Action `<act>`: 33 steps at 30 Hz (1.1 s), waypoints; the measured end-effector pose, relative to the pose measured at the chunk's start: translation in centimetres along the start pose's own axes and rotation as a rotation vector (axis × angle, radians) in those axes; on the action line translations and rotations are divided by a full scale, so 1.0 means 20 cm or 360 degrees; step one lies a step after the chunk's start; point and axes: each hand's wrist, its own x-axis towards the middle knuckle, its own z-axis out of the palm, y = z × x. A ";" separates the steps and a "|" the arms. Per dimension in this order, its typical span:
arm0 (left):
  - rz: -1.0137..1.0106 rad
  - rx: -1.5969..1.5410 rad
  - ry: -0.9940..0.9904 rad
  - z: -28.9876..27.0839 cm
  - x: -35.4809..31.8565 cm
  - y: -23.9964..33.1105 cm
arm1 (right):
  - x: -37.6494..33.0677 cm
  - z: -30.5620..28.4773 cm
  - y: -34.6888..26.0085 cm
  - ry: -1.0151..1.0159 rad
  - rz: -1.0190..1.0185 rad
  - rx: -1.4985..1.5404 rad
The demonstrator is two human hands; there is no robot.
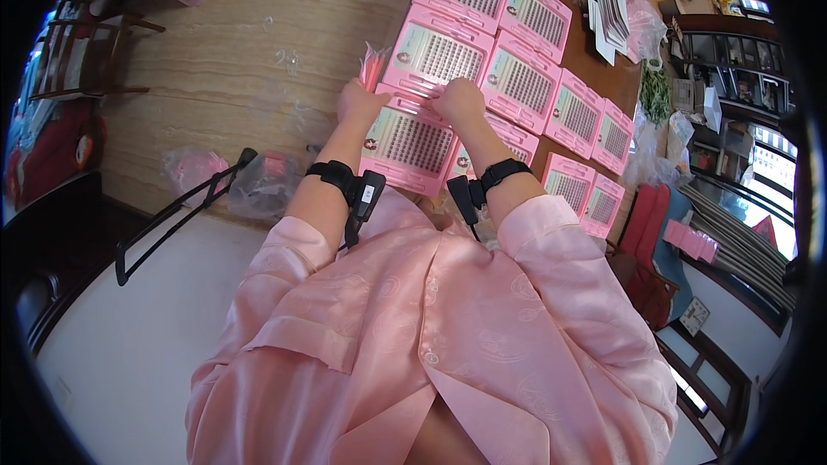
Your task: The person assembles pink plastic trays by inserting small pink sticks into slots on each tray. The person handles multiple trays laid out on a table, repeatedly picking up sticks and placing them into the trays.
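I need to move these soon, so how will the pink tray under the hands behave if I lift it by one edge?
The pink tray is flat, thin and wide, so it probably feels light and may flex a little. Its many tiny rows look delicate, so tilting might disturb them. The left hand and right hand both rest at its far edge, hinting two-handed support suits it.

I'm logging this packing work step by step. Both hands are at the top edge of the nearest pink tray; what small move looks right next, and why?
Probably press the top edge down. The left hand and right hand both rest on the top edge of the nearest pink tray, and the left seems to grip thin pink strips; whether that edge is seated can't be seen.
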 end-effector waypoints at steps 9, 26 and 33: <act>-0.0007 0.0019 0.0085 -0.03 -0.07 0.04 | -0.06 0.14 0.02 0.0103 -0.0208 0.0681; 0.0016 0.0051 0.0179 0.01 -0.08 0.05 | 0.10 0.19 0.05 -0.0032 -0.0288 0.0183; -0.0022 0.0056 0.0142 0.00 -0.09 0.05 | 0.06 0.21 0.02 0.0139 -0.0059 0.0148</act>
